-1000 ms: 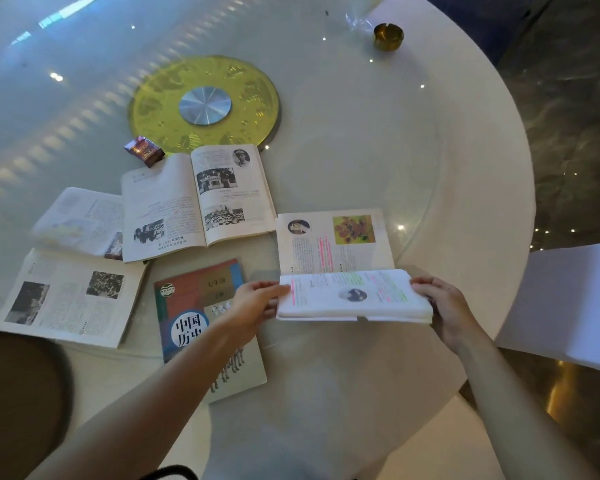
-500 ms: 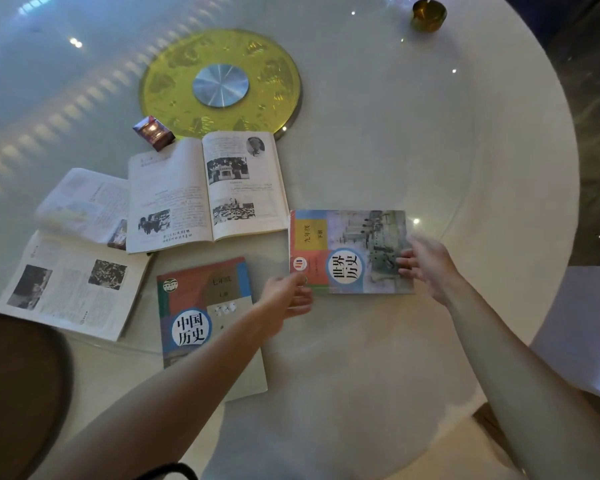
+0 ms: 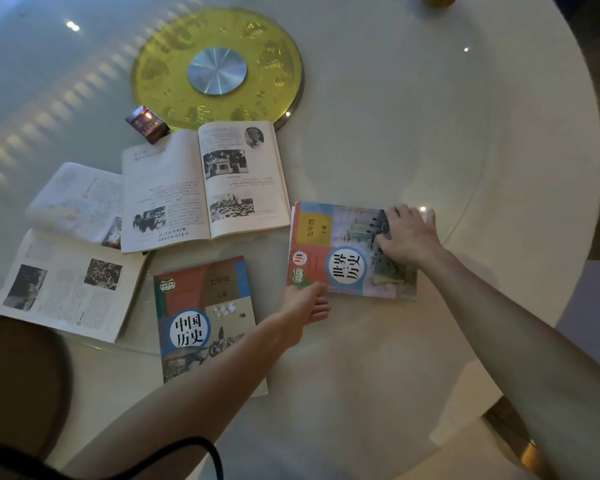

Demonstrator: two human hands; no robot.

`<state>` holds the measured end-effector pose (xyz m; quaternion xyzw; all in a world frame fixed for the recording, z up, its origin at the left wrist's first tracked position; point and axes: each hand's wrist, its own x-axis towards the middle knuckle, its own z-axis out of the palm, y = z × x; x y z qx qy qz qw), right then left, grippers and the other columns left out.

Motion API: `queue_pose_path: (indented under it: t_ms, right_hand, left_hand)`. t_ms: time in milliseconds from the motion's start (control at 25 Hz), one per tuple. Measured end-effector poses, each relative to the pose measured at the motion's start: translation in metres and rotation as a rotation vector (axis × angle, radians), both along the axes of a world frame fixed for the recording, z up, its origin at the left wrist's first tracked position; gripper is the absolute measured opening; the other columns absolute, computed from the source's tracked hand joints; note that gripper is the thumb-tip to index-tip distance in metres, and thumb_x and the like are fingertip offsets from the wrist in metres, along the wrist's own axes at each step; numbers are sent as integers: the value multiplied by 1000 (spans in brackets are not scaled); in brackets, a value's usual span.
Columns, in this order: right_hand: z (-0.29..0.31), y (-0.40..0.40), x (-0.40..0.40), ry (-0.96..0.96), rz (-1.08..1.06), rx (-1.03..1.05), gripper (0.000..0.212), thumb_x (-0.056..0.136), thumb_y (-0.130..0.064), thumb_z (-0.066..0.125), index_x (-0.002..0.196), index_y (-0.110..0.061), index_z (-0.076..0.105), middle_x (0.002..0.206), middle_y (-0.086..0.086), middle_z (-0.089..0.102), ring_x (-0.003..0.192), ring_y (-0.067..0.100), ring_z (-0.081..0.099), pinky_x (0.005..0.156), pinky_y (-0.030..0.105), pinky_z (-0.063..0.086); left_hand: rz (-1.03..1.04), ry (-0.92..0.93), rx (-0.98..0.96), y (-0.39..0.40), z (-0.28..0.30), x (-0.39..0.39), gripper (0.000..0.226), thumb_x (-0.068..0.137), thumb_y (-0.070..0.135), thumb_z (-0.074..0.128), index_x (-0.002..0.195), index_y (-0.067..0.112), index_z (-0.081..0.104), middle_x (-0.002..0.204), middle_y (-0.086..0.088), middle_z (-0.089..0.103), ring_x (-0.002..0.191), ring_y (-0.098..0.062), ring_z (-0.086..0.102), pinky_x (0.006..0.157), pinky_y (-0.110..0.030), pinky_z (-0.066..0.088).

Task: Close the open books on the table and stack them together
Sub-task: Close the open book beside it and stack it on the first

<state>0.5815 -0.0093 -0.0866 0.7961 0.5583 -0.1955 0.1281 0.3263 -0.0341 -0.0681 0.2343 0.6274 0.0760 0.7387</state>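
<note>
White glass covers the round table [image 3: 413, 133], and from the head camera the shut world-history book [image 3: 340, 251] lies flat near its right edge, cover up. The right hand [image 3: 407, 237] presses palm-down on the book's right side, fingers spread apart and flat on the cover. The left hand [image 3: 303, 303] touches the book's near left corner, fingers loosely curled; whether they pinch the edge I cannot tell. Just left lies another shut book [image 3: 201, 320], partly under the left forearm. Three open books [image 3: 201, 188] lie farther left, overlapping one another.
</note>
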Motion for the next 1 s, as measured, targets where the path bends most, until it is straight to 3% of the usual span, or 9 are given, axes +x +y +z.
queue_pose_path:
  t_ms: [80, 200, 360, 480, 600, 720, 880, 1000]
  right_hand:
    - [5, -6, 3, 15, -81, 14, 51, 98, -41, 46, 139, -11, 49, 142, 15, 52, 131, 35, 47, 109, 53, 38]
    - [5, -40, -6, 96, -220, 50, 41, 100, -34, 48, 129, -6, 53, 134, 19, 54, 124, 40, 50, 95, 47, 47]
    - [1, -106, -38, 229, -449, 119, 34, 98, -31, 57, 117, -3, 55, 120, 24, 60, 112, 43, 60, 87, 46, 49]
    - [-1, -144, -66, 360, -604, 121, 23, 95, -33, 61, 98, -11, 53, 99, 16, 62, 93, 36, 61, 72, 39, 45]
    - [-6, -169, -87, 437, -689, 194, 23, 92, -26, 63, 77, -15, 49, 83, 6, 56, 83, 30, 55, 65, 35, 36]
    - [1, -171, -94, 656, -930, 255, 11, 93, -22, 63, 90, -12, 60, 92, 7, 66, 81, 23, 63, 64, 34, 45]
    - [19, -165, -98, 837, -918, 264, 15, 95, -10, 59, 105, -10, 70, 98, 10, 75, 87, 30, 73, 74, 44, 60]
    - [35, -158, -109, 956, -908, 262, 19, 96, -6, 63, 109, -17, 70, 107, 12, 75, 95, 31, 75, 84, 51, 64]
  left_hand:
    - [81, 61, 59, -1, -4, 0, 9, 92, 9, 63, 88, 9, 56, 78, -12, 52, 62, -20, 53, 49, -22, 53]
    - [129, 103, 116, 0, -10, -2, 21, 92, 10, 65, 109, 1, 57, 84, -15, 60, 70, -21, 59, 61, -27, 56]
    - [41, 228, 207, 1, -14, -3, 23, 90, 16, 69, 104, -2, 64, 87, -14, 63, 72, -21, 57, 60, -30, 47]
    - [-68, 325, 302, -3, -14, -9, 24, 89, 20, 71, 106, 7, 62, 90, -5, 65, 74, -15, 60, 61, -27, 49]
    - [-87, 353, 348, -11, -11, -17, 32, 88, 15, 73, 111, 24, 52, 90, 4, 62, 72, -5, 63, 44, -15, 48]
    - [-102, 318, 354, -13, -7, -21, 37, 87, 10, 74, 113, 26, 53, 98, 0, 65, 72, -7, 64, 37, -13, 46]
    - [-143, 226, 283, -12, 3, -33, 36, 90, 8, 70, 125, 7, 63, 108, -15, 72, 81, -20, 69, 64, -33, 59]
    - [-147, 188, 393, -8, 16, -53, 28, 93, 12, 67, 121, 12, 68, 112, -15, 73, 94, -26, 73, 77, -39, 61]
